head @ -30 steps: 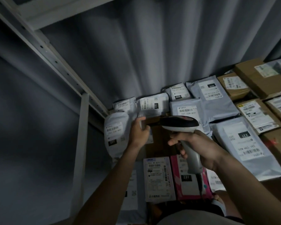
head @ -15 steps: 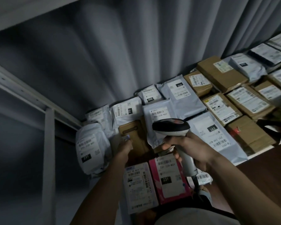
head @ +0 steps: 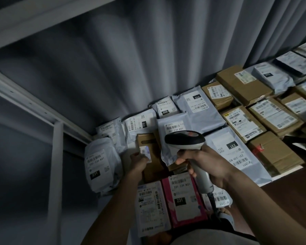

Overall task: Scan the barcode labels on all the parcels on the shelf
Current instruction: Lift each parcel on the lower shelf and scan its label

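Head view: the right hand grips the scanner, aimed at the lit label on a brown box the left hand holds (grip unclear); beyond, parcels fill the shelf, so much scanning probably remains.

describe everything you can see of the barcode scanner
The scanner is a handheld gun type that looks plastic: a broad head, black on top with pale grey sides, on a pale grey handle running down to a cable at its base. The right hand grips the handle. Its head points left toward a small brown box, whose label the left hand touches.
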